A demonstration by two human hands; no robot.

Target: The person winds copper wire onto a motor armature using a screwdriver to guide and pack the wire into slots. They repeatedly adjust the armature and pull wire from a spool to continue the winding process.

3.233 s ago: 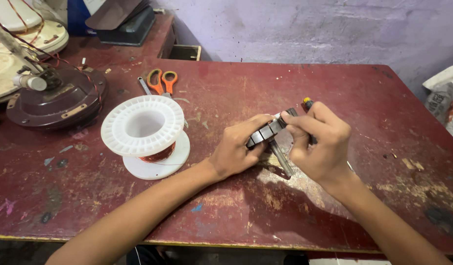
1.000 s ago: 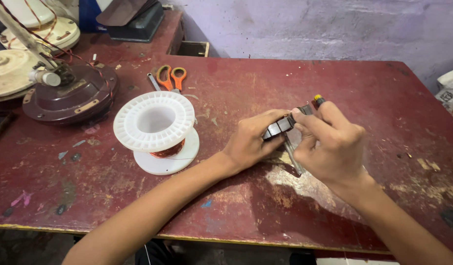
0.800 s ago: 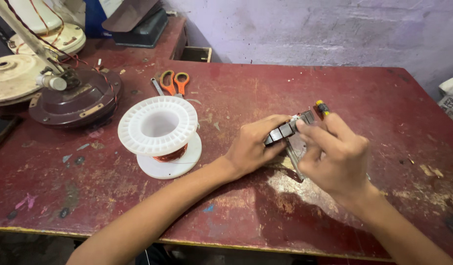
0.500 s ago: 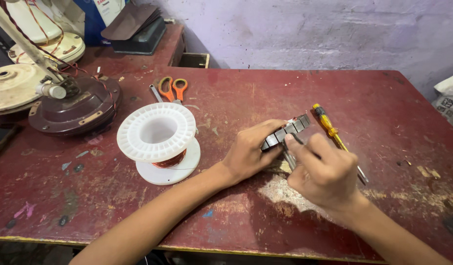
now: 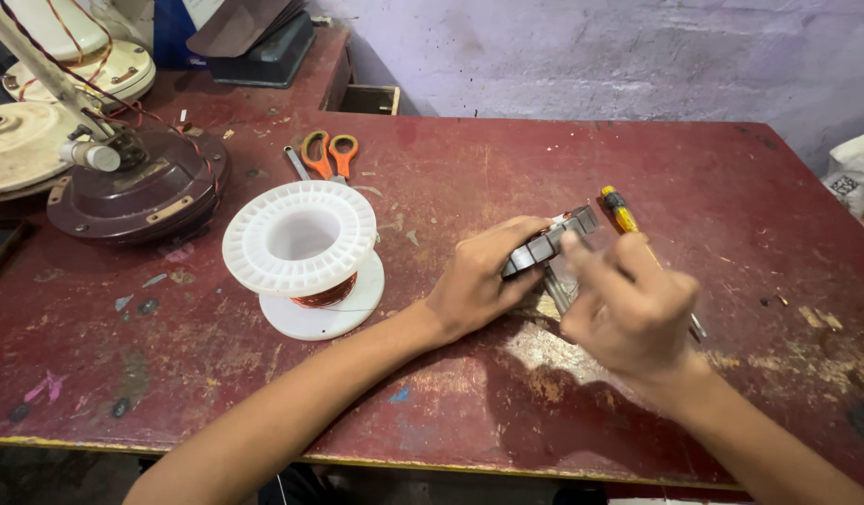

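**Small metal core pinched between both hands, mid-table**

So the left hand (image 5: 474,285) has its fingers curled snug around a small dark metal core (image 5: 547,246), gripping it from the left end, thumb underneath. The core sits just above the red tabletop (image 5: 451,187), roughly centre, a bit toward the right edge. The right hand (image 5: 628,304) comes in from the other side, fingers bunched narrow with the index tip (image 5: 570,245) touching the core's top; can't tell if it's pinching anything.

A yellow-handled screwdriver (image 5: 621,210) lies just behind the right hand. White plastic spool (image 5: 301,252) of copper wire stands left of the hands, orange scissors (image 5: 327,154) toward the far edge, a brown fan motor housing (image 5: 137,192) near the far left corner.
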